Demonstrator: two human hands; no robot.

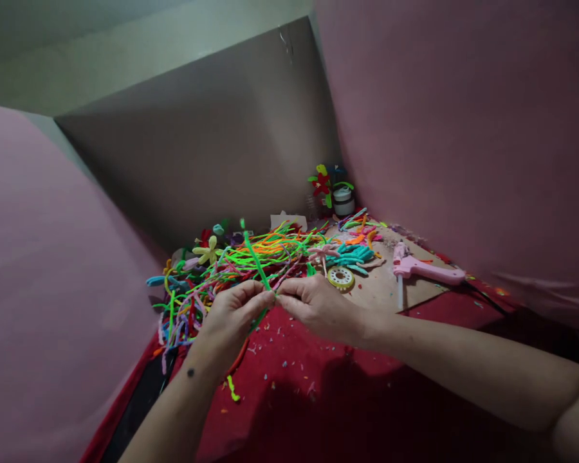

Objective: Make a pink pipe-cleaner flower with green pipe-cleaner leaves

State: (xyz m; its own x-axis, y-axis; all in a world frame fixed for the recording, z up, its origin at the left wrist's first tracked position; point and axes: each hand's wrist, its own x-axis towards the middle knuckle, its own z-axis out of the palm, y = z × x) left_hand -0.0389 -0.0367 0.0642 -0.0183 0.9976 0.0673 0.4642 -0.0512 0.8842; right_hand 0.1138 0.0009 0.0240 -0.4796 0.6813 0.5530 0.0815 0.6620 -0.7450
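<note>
My left hand (244,307) pinches a green pipe cleaner (257,258) that sticks up and leans to the left above the fingers. Its lower end slants down behind the hand. My right hand (313,305) is closed too, thumb and fingertips meeting those of the left at the stem. What exactly lies between the right fingertips is too small to tell. Just beyond both hands lies a big heap of coloured pipe cleaners (270,247), mostly green and orange. A yellow ring-shaped spool (341,278) rests right of the right hand.
A pink glue gun (427,269) lies on a tan board (379,289) at right, its cord running off rightwards. Teal pipe cleaner pieces (352,256) sit beside the heap. Behind stands a small white pot (343,201) near a red flower (321,184). Scraps litter the red cloth (318,411).
</note>
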